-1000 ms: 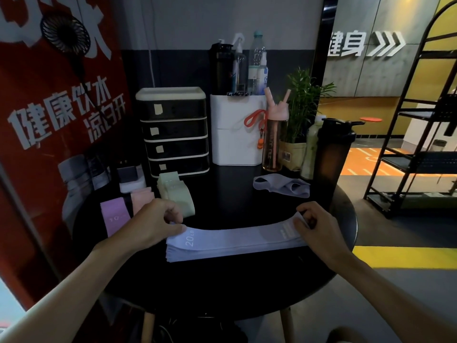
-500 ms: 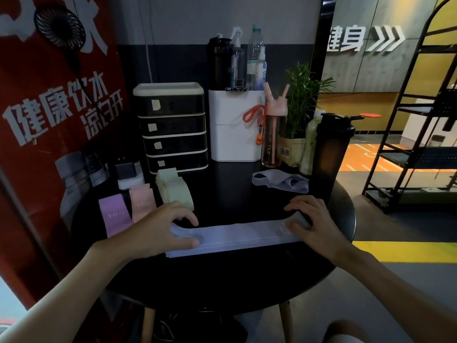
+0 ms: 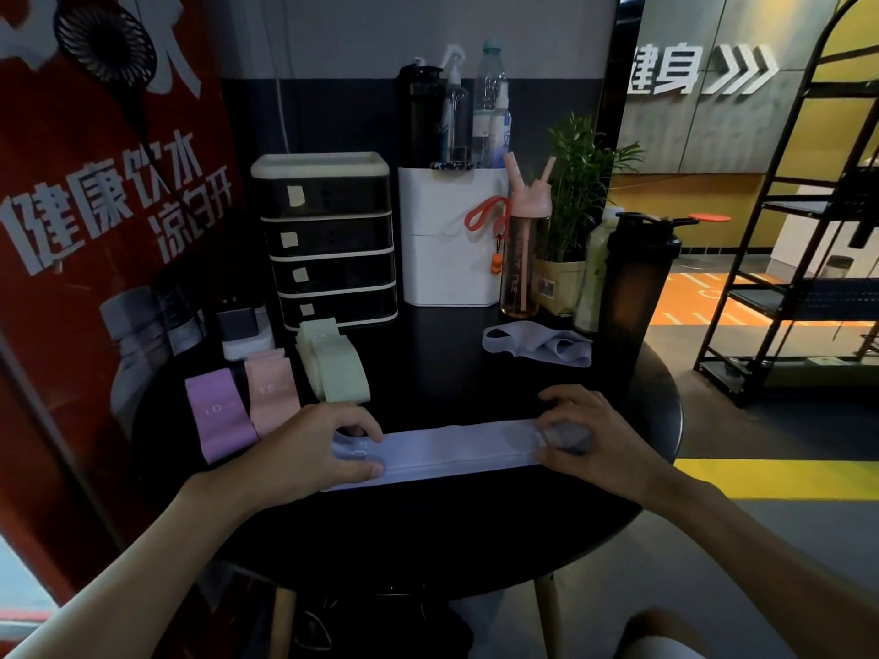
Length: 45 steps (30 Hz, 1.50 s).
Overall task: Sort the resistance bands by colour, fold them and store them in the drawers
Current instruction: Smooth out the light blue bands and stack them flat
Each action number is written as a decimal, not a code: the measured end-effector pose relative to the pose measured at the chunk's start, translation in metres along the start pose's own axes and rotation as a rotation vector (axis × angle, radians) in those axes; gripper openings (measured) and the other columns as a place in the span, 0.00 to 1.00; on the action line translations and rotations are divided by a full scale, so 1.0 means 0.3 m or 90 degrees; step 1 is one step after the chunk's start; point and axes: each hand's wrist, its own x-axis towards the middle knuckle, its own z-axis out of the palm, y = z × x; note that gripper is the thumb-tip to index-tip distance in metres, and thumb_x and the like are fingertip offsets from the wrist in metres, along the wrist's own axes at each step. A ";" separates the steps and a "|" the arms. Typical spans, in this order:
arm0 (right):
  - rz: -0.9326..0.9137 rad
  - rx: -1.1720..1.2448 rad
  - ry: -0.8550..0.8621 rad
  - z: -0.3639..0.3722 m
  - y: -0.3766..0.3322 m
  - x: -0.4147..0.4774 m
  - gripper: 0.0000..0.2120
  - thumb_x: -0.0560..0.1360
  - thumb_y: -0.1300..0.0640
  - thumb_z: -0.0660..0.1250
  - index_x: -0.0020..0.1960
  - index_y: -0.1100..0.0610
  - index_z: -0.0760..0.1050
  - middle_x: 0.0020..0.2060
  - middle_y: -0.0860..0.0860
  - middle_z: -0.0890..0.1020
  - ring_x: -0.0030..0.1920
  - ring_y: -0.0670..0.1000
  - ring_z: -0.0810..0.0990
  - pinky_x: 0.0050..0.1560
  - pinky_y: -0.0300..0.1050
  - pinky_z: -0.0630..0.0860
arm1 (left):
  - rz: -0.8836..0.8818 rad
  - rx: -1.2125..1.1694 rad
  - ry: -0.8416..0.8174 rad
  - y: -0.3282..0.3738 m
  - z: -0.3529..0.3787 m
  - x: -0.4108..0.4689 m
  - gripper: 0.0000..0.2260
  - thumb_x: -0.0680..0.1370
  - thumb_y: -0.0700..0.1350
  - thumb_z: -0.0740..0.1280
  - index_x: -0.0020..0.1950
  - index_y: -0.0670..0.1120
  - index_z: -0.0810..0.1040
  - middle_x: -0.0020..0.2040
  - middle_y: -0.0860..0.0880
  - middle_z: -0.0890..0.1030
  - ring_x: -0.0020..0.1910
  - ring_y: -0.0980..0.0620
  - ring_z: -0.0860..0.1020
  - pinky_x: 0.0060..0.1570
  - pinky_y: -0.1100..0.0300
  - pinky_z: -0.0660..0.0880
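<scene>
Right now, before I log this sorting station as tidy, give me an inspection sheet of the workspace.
Surface: round black table, crowded along the back.
Job's things: lavender band stack lies flat at the front; loose lavender band crumpled behind it; green bands, pink band and purple band lie at left; drawer unit, all four drawers shut.
Clutter: white box, pink bottle, dark shaker, potted plant.
Hands: left hand curls round the stack's left end; right hand on its right end, grip blurred.
Cables: thin cord down the wall.
Surroundings: red poster left, black rack right.
</scene>
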 end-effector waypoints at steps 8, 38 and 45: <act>-0.017 -0.003 -0.011 -0.005 -0.005 0.001 0.28 0.63 0.32 0.66 0.56 0.47 0.79 0.58 0.36 0.74 0.62 0.45 0.70 0.62 0.39 0.67 | -0.002 -0.004 -0.007 -0.013 0.006 0.000 0.18 0.63 0.65 0.75 0.49 0.61 0.82 0.54 0.60 0.81 0.56 0.64 0.77 0.59 0.62 0.74; -0.029 -0.068 -0.091 -0.064 -0.004 0.048 0.15 0.68 0.35 0.63 0.48 0.42 0.80 0.47 0.34 0.76 0.56 0.46 0.71 0.60 0.54 0.69 | 0.143 0.041 -0.060 0.230 0.240 0.251 0.03 0.76 0.47 0.72 0.44 0.56 0.81 0.46 0.57 0.76 0.43 0.59 0.78 0.48 0.59 0.77; 0.122 0.095 0.001 -0.082 0.063 0.211 0.06 0.79 0.56 0.65 0.54 0.53 0.80 0.48 0.46 0.82 0.49 0.45 0.80 0.51 0.41 0.75 | 0.134 -0.068 -0.030 0.208 0.267 0.248 0.06 0.75 0.44 0.74 0.43 0.55 0.81 0.46 0.57 0.76 0.44 0.60 0.77 0.44 0.72 0.69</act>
